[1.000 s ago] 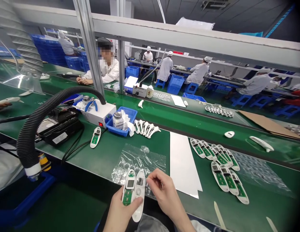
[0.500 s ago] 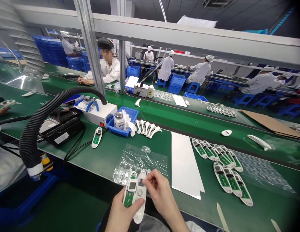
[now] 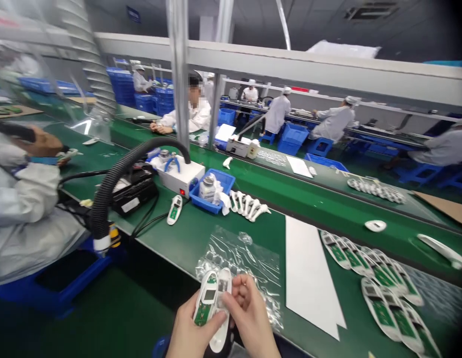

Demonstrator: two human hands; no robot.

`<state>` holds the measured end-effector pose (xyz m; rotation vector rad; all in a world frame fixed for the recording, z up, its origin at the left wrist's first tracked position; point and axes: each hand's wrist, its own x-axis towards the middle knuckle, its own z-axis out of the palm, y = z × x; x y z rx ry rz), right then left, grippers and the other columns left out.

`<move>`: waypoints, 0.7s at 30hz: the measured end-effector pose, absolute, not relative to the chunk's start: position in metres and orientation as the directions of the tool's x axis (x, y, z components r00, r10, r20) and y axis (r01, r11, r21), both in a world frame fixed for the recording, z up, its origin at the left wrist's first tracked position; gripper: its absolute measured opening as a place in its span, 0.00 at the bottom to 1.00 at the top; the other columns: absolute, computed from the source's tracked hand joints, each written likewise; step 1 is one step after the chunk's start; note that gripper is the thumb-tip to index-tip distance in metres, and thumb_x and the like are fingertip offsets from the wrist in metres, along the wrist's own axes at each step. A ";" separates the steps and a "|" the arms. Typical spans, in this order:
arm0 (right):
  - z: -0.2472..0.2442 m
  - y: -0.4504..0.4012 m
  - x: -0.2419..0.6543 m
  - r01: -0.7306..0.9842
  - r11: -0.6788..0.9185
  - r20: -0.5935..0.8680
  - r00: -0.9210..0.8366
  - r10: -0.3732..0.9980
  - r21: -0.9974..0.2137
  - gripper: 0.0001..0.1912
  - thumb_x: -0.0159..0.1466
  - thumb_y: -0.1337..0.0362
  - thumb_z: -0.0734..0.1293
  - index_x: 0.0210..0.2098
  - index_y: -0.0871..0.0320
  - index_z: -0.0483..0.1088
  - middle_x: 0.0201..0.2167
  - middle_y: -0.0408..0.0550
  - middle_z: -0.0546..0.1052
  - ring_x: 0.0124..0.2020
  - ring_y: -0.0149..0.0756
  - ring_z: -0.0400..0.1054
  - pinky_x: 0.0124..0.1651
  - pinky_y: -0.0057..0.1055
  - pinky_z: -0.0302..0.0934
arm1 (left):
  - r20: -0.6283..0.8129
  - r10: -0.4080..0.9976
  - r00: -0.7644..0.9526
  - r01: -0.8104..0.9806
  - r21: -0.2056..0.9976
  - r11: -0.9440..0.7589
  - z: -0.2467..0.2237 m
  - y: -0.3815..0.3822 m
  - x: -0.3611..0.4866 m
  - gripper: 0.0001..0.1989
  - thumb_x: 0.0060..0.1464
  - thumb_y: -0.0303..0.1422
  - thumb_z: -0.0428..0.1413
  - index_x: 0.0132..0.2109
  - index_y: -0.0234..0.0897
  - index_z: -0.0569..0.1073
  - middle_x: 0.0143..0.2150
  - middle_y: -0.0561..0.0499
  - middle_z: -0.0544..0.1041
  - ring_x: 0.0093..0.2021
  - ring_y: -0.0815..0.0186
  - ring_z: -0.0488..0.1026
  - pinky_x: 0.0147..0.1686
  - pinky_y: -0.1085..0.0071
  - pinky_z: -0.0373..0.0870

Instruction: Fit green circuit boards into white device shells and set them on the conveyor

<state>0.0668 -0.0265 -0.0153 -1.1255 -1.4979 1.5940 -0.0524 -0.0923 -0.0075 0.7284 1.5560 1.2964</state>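
My left hand (image 3: 190, 330) is closed around two long oval casing halves held side by side. One is a white casing half with a green circuit board (image 3: 203, 314) and a small grey screen. Beside it is a plain white casing half (image 3: 218, 340) with a window near its top, and my left thumb lies across it. My right hand (image 3: 252, 318) grips this plain half from the right, thumb on its face near the window and fingers curled at its edge. Whether a small piece sits under that thumb is hidden. Clear plastic film (image 3: 246, 253) with a grid of pockets lies just beyond.
White sheets (image 3: 307, 268) lie right of the film, then rows of board-filled casing halves (image 3: 380, 311). Behind are white handle-shaped parts (image 3: 249, 205) and a blue tray (image 3: 203, 201) with a bottle. A black hose (image 3: 99, 209) arches at left, near a co-worker's sleeve (image 3: 26, 199).
The view has swung left, bringing a co-worker at the left into sight. My right thumb has moved from a pinch at the window to lie flat on the plain casing half.
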 end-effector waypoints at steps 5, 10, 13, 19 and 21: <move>-0.038 -0.043 0.027 0.079 -0.191 -0.200 -0.595 0.778 -0.978 0.23 0.60 0.43 0.64 0.27 0.58 0.69 0.25 0.48 0.73 0.29 0.40 0.67 0.33 0.31 0.62 | -0.236 0.845 -0.480 -0.124 0.972 0.201 -0.022 -0.116 -0.080 0.17 0.44 0.38 0.63 0.40 0.33 0.78 0.34 0.44 0.80 0.35 0.56 0.73 0.34 0.70 0.69; -0.049 -0.044 -0.053 0.101 -0.139 -0.170 -0.693 0.701 -0.985 0.24 0.59 0.41 0.63 0.27 0.58 0.68 0.23 0.45 0.71 0.25 0.37 0.66 0.28 0.29 0.61 | -0.298 0.587 -0.753 -0.329 0.943 0.057 -0.042 -0.142 -0.131 0.21 0.37 0.41 0.68 0.37 0.32 0.77 0.26 0.48 0.76 0.26 0.62 0.69 0.28 0.71 0.67; -0.062 -0.050 -0.126 0.092 -0.253 -0.231 -0.766 0.600 -0.963 0.25 0.57 0.39 0.63 0.28 0.56 0.63 0.18 0.41 0.68 0.17 0.32 0.63 0.19 0.27 0.57 | -0.333 0.411 -0.849 -0.378 0.925 -0.032 -0.055 -0.160 -0.174 0.24 0.41 0.46 0.66 0.41 0.33 0.73 0.17 0.58 0.66 0.18 0.72 0.59 0.18 0.77 0.55; -0.094 -0.082 -0.228 0.164 -0.291 -0.296 -0.815 0.498 -0.942 0.24 0.58 0.39 0.61 0.29 0.55 0.59 0.11 0.34 0.63 0.08 0.26 0.54 0.08 0.21 0.44 | -0.377 0.340 -0.861 -0.465 0.855 -0.229 -0.064 -0.184 -0.243 0.25 0.50 0.55 0.54 0.34 0.35 0.69 0.20 0.58 0.65 0.17 0.74 0.56 0.17 0.79 0.52; -0.100 -0.087 -0.228 0.158 -0.281 -0.284 -0.819 0.499 -0.947 0.24 0.59 0.39 0.60 0.29 0.55 0.60 0.11 0.34 0.63 0.07 0.26 0.53 0.08 0.21 0.41 | -0.398 0.362 -0.843 -0.503 0.822 -0.268 -0.066 -0.178 -0.250 0.25 0.51 0.56 0.53 0.34 0.35 0.69 0.19 0.57 0.66 0.18 0.73 0.59 0.18 0.78 0.55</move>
